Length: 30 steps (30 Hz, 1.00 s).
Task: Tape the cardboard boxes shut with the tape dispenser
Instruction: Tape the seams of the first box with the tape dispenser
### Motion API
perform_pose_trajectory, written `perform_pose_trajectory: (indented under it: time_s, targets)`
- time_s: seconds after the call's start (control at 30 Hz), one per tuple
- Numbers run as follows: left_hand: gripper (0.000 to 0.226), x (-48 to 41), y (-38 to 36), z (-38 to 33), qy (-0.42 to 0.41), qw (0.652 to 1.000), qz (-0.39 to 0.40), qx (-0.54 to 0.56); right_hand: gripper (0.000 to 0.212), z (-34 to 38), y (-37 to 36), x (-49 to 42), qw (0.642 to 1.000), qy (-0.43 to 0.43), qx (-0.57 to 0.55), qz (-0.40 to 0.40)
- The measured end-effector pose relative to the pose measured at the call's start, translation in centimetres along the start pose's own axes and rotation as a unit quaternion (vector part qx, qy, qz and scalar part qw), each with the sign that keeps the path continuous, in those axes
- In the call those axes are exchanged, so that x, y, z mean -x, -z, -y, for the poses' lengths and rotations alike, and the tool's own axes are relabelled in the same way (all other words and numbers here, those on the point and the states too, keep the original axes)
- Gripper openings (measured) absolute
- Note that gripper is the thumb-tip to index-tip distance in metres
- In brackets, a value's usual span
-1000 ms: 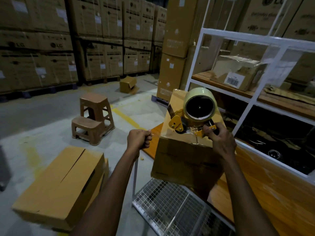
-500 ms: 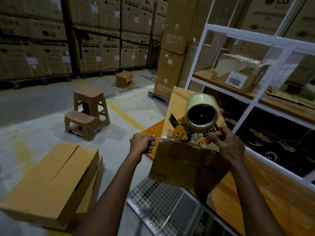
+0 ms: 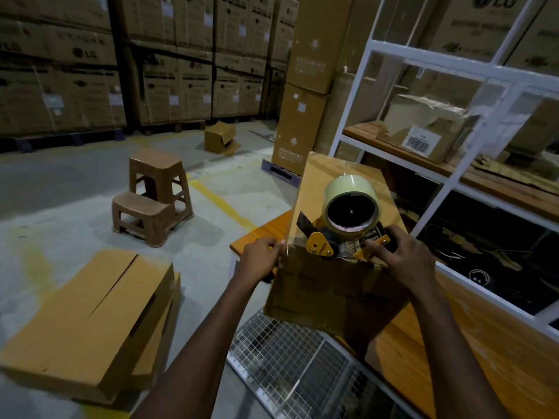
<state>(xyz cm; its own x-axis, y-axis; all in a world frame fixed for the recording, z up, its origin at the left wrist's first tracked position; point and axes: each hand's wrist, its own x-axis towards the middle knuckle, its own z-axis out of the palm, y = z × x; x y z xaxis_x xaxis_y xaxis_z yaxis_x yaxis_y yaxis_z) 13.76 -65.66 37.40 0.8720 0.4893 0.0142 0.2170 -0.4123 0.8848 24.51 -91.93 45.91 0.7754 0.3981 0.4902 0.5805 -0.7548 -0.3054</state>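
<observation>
A tall cardboard box [image 3: 332, 291] stands on the orange wooden table [image 3: 453, 358]. A yellow tape dispenser [image 3: 341, 234] with a clear tape roll [image 3: 351, 201] rests on the box's near top edge. My right hand [image 3: 399, 255] grips the dispenser's handle. My left hand [image 3: 263, 257] is closed at the box's left top corner, pinching the loose end of clear tape pulled from the dispenser. A second cardboard box [image 3: 87, 325], with its top seam slightly open, lies on the floor at left.
Two brown plastic stools [image 3: 151, 201] stand on the concrete floor. A wire mesh panel [image 3: 290, 367] sits below the table's near edge. A white shelving frame [image 3: 453, 164] holds a labelled box [image 3: 423, 125] on the right. Stacked cartons line the back wall; a small open box [image 3: 219, 137] lies beyond.
My left hand has moved right to the box's left top corner with the tape end. The dispenser has stayed on the box top in my right hand. The camera shifted slightly.
</observation>
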Motion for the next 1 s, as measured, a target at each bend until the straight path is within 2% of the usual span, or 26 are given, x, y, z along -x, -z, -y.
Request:
perform_pose_trajectory:
  time_s: [0.1, 0.2, 0.23, 0.3, 0.37, 0.4, 0.5, 0.57, 0.63, 0.7, 0.8, 0.87, 1.0]
  targets:
    - [0.041, 0.8, -0.6, 1.4, 0.045, 0.998, 0.031, -0.013, 0.098, 0.1, 0.1, 0.1, 1.0, -0.003, 0.006, -0.002]
    - [0.018, 0.9, -1.2, 2.6, 0.024, 0.995, -0.084, -0.048, 0.1, 0.2, 0.2, 0.1, 1.0, -0.001, 0.009, -0.007]
    - [0.015, 0.9, -1.3, 2.6, 0.003, 0.992, -0.126, -0.026, 0.1, 0.2, 0.2, 0.1, 1.0, -0.001, 0.012, -0.007]
    - [0.028, 1.3, -1.3, 1.6, -0.047, 0.981, -0.171, 0.072, 0.101, 0.0, 0.0, 0.1, 1.0, 0.001, 0.019, -0.004]
    - [0.039, 2.2, -1.5, 0.5, -0.089, 0.972, -0.165, 0.144, 0.1, -0.2, -0.1, 0.0, 1.0, 0.004, 0.019, -0.003]
    - [0.04, 2.6, -1.9, 0.3, -0.108, 0.972, -0.154, 0.144, 0.097, -0.2, -0.1, 0.0, 1.0, 0.005, 0.018, -0.002]
    - [0.043, 4.1, -3.4, 1.3, -0.146, 0.979, -0.123, 0.066, 0.09, -0.3, -0.2, -0.1, 1.0, 0.007, 0.024, 0.002]
    - [0.046, 4.5, -3.6, 2.5, -0.129, 0.984, -0.119, 0.012, 0.089, -0.5, -0.3, 0.0, 1.0, 0.008, 0.028, 0.0]
    - [0.042, 4.7, -3.2, 2.8, -0.128, 0.983, -0.135, 0.008, 0.09, -0.7, -0.3, 0.0, 0.999, 0.009, 0.031, 0.001]
    - [0.043, 4.1, -2.7, 2.3, -0.18, 0.969, -0.168, -0.029, 0.095, -0.7, -0.3, 0.1, 0.999, 0.017, 0.03, -0.001]
    - [0.053, 2.0, -2.6, 0.4, -0.255, 0.938, -0.185, -0.143, 0.098, -0.5, -0.1, 0.1, 0.999, 0.025, 0.033, -0.004]
    - [0.047, 1.2, -2.7, -0.4, -0.253, 0.932, -0.183, -0.182, 0.093, -0.5, 0.0, 0.1, 0.999, 0.03, 0.039, -0.004]
    - [0.034, 1.2, -2.8, 0.0, -0.244, 0.928, -0.207, -0.19, 0.087, -1.1, 0.1, -0.1, 0.998, 0.046, 0.03, 0.004]
